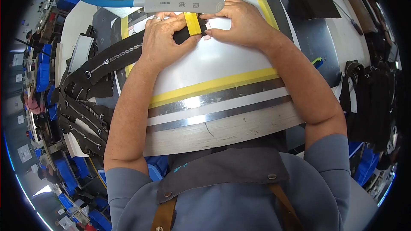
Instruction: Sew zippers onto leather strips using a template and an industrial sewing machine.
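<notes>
My left hand (pixel 167 38) is curled on a long black zipper strip (pixel 112 55), its thumb pressed beside a yellow block (pixel 192 23) lying across the strip. My right hand (pixel 235 23) is bent at the strip's right end, thumb and forefinger tips beside the block and a small pink piece (pixel 208 37); what they grip is too small to make out. A white sheet (pixel 205 64) edged with yellow tape (pixel 214 88) lies under both hands. A white lamp head (pixel 183 1) on a blue hose (pixel 102 1) hangs just above, partly over my fingers.
More black zipper strips (pixel 83 117) pile at the left. At the right lie a black folded piece (pixel 311 6), a screwdriver (pixel 355 25), a green tool (pixel 317 62) and hanging black pieces (pixel 364 94). Blue bins (pixel 45 66) and other people (pixel 33 102) are at far left.
</notes>
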Action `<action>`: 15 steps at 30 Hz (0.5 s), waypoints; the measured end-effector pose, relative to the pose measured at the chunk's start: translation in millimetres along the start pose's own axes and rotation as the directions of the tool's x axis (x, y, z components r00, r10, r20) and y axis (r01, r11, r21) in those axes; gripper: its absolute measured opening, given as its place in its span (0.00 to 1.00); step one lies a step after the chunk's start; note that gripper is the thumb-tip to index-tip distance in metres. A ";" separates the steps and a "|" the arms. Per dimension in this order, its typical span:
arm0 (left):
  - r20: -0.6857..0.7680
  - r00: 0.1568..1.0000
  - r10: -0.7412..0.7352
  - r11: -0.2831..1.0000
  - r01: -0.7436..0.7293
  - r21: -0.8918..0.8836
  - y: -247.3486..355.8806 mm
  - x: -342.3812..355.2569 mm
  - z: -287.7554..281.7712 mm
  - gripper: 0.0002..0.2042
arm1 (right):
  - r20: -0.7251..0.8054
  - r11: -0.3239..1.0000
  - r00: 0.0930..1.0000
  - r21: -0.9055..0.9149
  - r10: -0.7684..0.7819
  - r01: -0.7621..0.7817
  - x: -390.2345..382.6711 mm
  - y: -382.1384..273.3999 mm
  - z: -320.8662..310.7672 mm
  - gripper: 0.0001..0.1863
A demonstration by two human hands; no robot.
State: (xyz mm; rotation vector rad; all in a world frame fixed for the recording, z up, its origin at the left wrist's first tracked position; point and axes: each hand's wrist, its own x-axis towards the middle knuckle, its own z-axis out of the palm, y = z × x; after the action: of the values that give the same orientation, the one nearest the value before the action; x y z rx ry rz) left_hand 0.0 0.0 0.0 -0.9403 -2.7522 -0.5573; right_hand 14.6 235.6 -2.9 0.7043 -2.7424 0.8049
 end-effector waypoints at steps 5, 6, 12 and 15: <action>0.008 1.000 0.013 1.000 -0.013 0.000 -7.1 -1.0 3.8 0.18 | -0.166 0.984 0.971 0.016 -0.172 0.177 -3.8 6.3 4.5 0.16; 0.006 1.000 0.013 1.000 -0.013 0.002 -7.9 -1.2 4.0 0.18 | -0.167 0.984 0.971 0.016 -0.174 0.179 -3.7 5.1 2.5 0.16; -0.056 0.998 0.028 0.998 -0.031 -0.060 -4.7 -0.1 1.1 0.16 | -0.042 0.953 0.959 -0.133 -0.282 0.274 -5.2 2.7 -1.7 0.12; -0.130 0.991 -0.013 0.982 -0.012 -0.190 -14.4 -2.4 0.2 0.14 | -0.072 0.931 0.938 -0.169 -0.338 0.323 -5.4 2.9 -0.3 0.11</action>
State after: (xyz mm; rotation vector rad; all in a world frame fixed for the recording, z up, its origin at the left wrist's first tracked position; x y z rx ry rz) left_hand -7.0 -11.8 -5.0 -0.9068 -2.6180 -0.8640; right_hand 17.8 240.0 -5.6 1.0261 -2.4668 0.5305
